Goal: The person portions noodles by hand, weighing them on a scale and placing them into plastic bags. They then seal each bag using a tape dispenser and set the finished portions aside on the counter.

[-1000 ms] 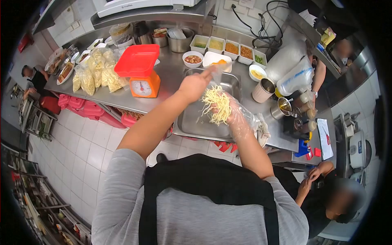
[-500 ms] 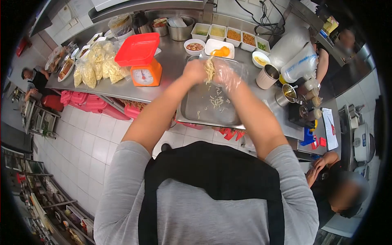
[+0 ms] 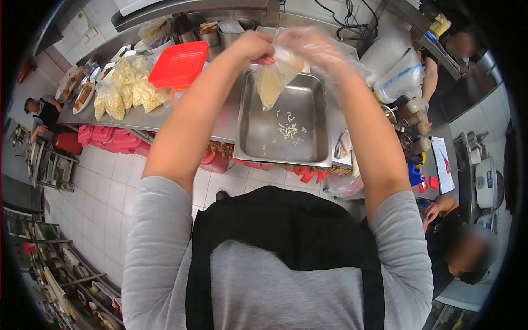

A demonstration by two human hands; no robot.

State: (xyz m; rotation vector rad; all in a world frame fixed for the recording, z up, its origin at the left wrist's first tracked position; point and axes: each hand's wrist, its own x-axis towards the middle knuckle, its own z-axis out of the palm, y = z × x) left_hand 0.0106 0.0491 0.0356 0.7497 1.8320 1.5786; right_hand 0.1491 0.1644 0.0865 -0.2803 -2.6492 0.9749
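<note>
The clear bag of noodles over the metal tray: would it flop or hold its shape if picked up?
The bag would probably flop, since its film looks thin and creased. The noodles seem gathered in its tapering bottom, so that end likely hangs heaviest. Set down, it may slump, showing no flat base.

The bag (image 3: 269,91) looks glossy plastic, the tray (image 3: 308,104) smooth metal.

The noodles (image 3: 269,91), loose in the right hand (image 3: 307,44) earlier, had gone into the clear bag (image 3: 281,70) below the left hand (image 3: 253,47).
</note>
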